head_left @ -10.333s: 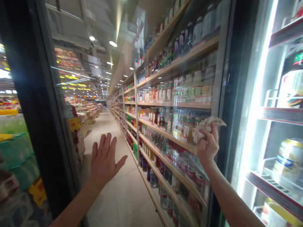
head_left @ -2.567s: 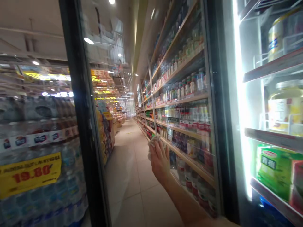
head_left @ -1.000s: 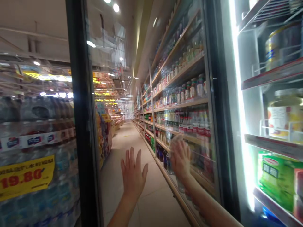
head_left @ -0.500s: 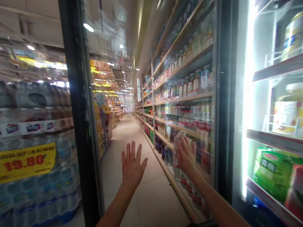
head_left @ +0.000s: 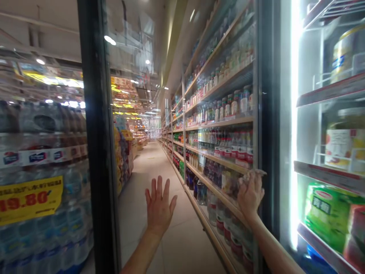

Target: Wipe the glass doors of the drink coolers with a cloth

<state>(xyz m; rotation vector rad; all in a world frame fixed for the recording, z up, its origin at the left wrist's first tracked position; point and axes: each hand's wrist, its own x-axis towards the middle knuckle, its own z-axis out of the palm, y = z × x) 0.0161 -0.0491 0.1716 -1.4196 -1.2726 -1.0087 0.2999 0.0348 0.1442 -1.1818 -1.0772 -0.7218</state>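
A glass door (head_left: 137, 49) in a dark frame (head_left: 98, 152) stands in front of me, with shelves of bottles showing in or through the pane. My left hand (head_left: 160, 207) is open, palm toward the glass and fingers spread; it seems to rest on the pane. Up against the glass near the right side of the door frame, my right hand (head_left: 251, 196) presses a crumpled whitish cloth (head_left: 252, 174). Part of the cloth is hidden behind the fingers.
On the right, a lit cooler holds bottles and a green pack (head_left: 327, 215) on shelves. Stacked bottle packs (head_left: 42, 152) stand at the left behind a yellow price sign (head_left: 31, 199). A tiled aisle floor (head_left: 145, 163) shows in the pane.
My right hand has moved with the cloth to the right across the glass, up to the frame's edge. The left hand stays nearly where it was. The view has shifted slightly.
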